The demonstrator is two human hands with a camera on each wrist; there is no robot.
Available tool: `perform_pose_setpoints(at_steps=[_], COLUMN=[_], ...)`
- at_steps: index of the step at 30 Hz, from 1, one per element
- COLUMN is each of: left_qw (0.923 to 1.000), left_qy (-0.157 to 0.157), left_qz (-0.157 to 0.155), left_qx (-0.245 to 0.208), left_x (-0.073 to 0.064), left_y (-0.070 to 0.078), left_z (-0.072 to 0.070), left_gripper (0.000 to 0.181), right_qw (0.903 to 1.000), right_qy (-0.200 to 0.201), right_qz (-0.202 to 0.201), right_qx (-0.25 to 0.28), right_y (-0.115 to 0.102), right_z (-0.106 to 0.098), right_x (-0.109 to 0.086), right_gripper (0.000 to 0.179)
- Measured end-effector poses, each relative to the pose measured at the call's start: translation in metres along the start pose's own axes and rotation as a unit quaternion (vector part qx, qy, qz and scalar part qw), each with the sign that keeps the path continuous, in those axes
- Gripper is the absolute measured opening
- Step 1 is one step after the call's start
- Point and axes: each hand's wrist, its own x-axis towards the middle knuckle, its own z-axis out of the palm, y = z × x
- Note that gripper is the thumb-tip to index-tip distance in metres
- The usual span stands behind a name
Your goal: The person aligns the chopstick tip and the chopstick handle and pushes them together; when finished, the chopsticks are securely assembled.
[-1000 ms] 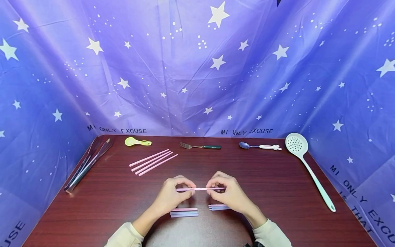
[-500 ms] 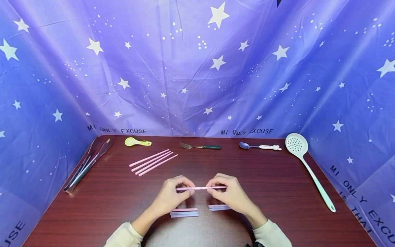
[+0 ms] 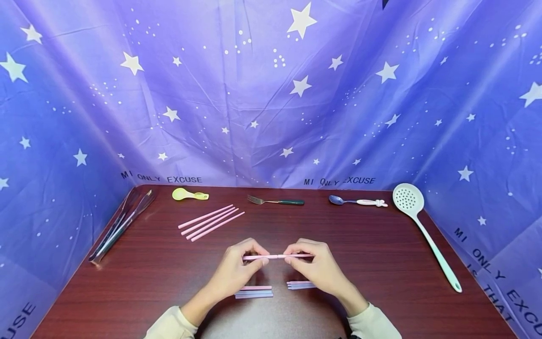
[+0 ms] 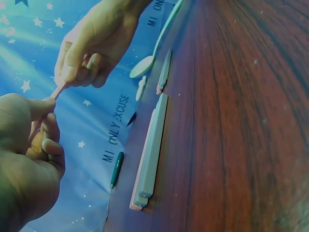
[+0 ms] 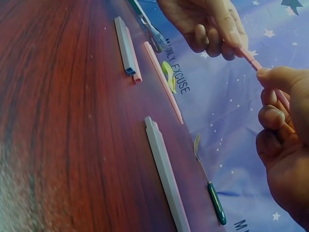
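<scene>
A thin pink plastic stick [image 3: 277, 256], in two pieces that meet end to end, is held level above the table. My left hand [image 3: 236, 266] pinches its left part between thumb and fingertips. My right hand [image 3: 315, 264] pinches its right part the same way, close to the joint; curled fingers cover much of both parts. Below the left hand lie a short pink rod [image 3: 259, 287] and several pale blue rods [image 4: 153, 150] side by side. Another small bundle of pink and pale blue rods [image 3: 299, 285] lies below the right hand, partly hidden by it.
Several pink sticks [image 3: 211, 223] lie slanted at the back left. Along the back are a yellow measuring spoon [image 3: 188, 194], a fork [image 3: 275, 201] and a blue spoon [image 3: 338, 200]. A clear bag of utensils [image 3: 120, 228] lies left, a skimmer [image 3: 425, 230] right. Starry curtains [image 3: 271, 108] enclose the table.
Both hands have moved the pink stick slightly away from me, still pinching it on either side of the joint. The other things lie as before; the head view has shifted a little.
</scene>
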Motion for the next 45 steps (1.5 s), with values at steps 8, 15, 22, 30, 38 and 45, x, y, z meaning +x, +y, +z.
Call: perform_pose_setpoints(at_steps=[8, 15, 22, 30, 38, 45], left_qw=[0.9995, 0.9991, 0.9981, 0.9971, 0.9988, 0.9982], left_qy=[0.014, 0.014, 0.013, 0.013, 0.023, 0.033], left_qz=[0.028, 0.040, 0.059, 0.045, 0.008, -0.012], left_qx=[-0.004, 0.000, 0.009, 0.060, 0.041, 0.049], left_x=[0.001, 0.000, 0.001, 0.001, -0.007, -0.015], left_y=[0.002, 0.002, 0.004, 0.006, -0.001, -0.009], left_z=[0.002, 0.002, 0.001, -0.013, -0.032, -0.046], left_gripper=[0.008, 0.010, 0.010, 0.019, 0.013, 0.012], right_qw=[0.9992, 0.9988, 0.9985, 0.9995, 0.9998, 0.9997], right_qy=[0.010, 0.020, 0.025, 0.021, 0.016, 0.016], right_qz=[-0.038, -0.045, -0.050, -0.024, 0.011, 0.015], right_qx=[0.000, -0.003, -0.004, -0.004, -0.005, -0.005], right_y=[-0.003, -0.003, -0.004, -0.002, 0.002, 0.009], right_z=[0.003, 0.005, 0.004, -0.001, -0.014, -0.018], right_x=[0.001, 0.002, 0.002, 0.002, 0.002, 0.001], right_gripper=[0.013, 0.014, 0.013, 0.015, 0.019, 0.019])
